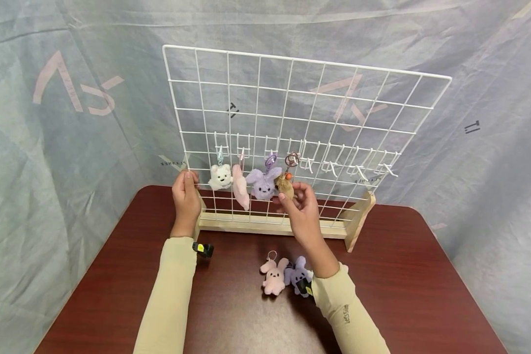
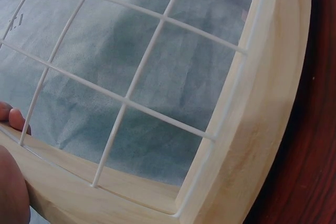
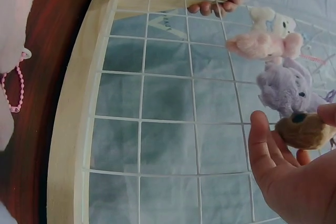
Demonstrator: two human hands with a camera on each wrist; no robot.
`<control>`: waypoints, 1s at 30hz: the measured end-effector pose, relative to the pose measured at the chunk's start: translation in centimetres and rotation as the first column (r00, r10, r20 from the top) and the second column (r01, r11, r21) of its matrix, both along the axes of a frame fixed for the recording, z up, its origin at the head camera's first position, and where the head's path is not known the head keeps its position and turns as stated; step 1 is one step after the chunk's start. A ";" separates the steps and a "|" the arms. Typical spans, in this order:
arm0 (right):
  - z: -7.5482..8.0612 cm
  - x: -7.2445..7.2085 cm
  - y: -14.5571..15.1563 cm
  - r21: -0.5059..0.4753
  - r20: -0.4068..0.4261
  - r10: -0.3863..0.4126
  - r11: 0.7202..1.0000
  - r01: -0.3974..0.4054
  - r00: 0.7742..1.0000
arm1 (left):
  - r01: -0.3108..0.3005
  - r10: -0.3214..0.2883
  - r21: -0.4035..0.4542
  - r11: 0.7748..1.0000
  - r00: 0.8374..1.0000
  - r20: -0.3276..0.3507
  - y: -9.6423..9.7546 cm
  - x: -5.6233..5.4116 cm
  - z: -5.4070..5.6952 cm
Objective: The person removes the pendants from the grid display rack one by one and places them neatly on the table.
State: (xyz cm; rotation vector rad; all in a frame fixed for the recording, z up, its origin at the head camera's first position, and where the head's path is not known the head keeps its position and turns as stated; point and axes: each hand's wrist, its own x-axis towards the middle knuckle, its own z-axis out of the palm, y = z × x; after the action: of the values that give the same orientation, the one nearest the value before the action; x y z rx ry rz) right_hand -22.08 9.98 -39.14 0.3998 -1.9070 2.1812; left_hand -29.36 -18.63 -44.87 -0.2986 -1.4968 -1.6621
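Observation:
My left hand (image 1: 187, 200) grips the left edge of a white wire grid rack (image 1: 259, 91), whose wooden frame (image 2: 247, 145) fills the right of the left wrist view. With thumb in front and fingers around its side, my right hand (image 1: 305, 216) holds a small brown plush keychain (image 1: 285, 187). The keychain's brown ring (image 1: 292, 159) is up at a hook on the grid. Beside it, to the left, hang a lilac bunny keychain (image 1: 263, 187), a pink plush keychain (image 1: 241, 189) turned sideways and a white bear keychain (image 1: 221, 176).
Several bare white hooks (image 1: 358, 170) line the grid to the right. On the dark red table (image 1: 230, 295) a pink bunny keychain (image 1: 274, 281) and a purple bunny keychain (image 1: 298, 272) lie near my right forearm. A grey printed cloth (image 1: 93, 123) hangs behind.

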 end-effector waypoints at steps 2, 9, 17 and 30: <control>0.0 0.0 0.0 0.008 0.011 -0.006 1.000 0.006 1.000 | -0.003 0.003 -0.001 1.000 1.000 0.002 0.0 0.0 0.0; 0.3 -0.3 0.1 0.082 -0.001 0.000 0.997 0.000 1.000 | -0.007 0.007 -0.008 1.000 1.000 0.008 0.0 0.0 0.0; 1.1 0.0 -0.1 0.033 0.029 -0.008 0.999 0.007 1.000 | -0.001 0.001 -0.006 1.000 1.000 0.003 0.2 0.0 0.1; 1.8 0.6 0.2 0.006 -0.029 0.051 0.999 -0.051 0.998 | -0.004 0.004 0.014 1.000 1.000 0.017 0.1 0.0 0.0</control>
State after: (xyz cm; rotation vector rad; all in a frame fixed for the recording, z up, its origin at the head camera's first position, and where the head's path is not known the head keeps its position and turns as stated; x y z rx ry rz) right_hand -21.48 10.19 -37.30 0.4834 -1.9082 2.1901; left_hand -29.31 -18.56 -44.87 -0.2744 -1.4972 -1.6753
